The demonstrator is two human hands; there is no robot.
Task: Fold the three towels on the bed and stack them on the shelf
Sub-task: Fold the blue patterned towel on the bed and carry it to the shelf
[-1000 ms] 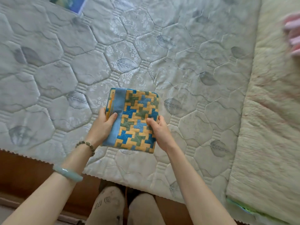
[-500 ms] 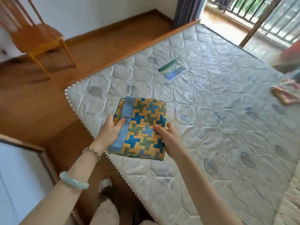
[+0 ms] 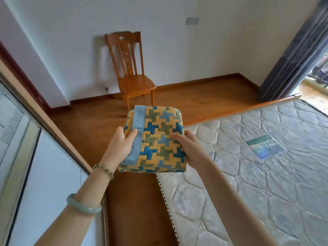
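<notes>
Folded towel [image 3: 158, 139], yellow, blue and green print with a pale blue band, held in the air over the corner of the mattress [image 3: 248, 183] and the wooden floor [image 3: 88, 125]. Gripped at its 2 near sides: left hand [image 3: 120, 148] curled round the blue-banded edge, thumb on top; right hand [image 3: 188, 150] clasping the opposite edge, thumb on top, fingers hidden beneath. No shelf in view, and only 1 of the 3 towels, so probably carrying this 1 off for stacking. Wooden chair [image 3: 131, 75] against the wall ahead, white panel [image 3: 44, 174] with a wooden frame at left, grey curtain [image 3: 292, 59] at right, printed label [image 3: 265, 146] on the mattress.

Risks, as judged from here: thick, soft bundle, held only at the near end, so far layers free to sag or fan open if either grip loosens. Could drop to the floor, being past the bed's edge. Could unfold on arrival if slid in rather than lowered flat. Could clip the panel's frame in a turn to the left.
</notes>
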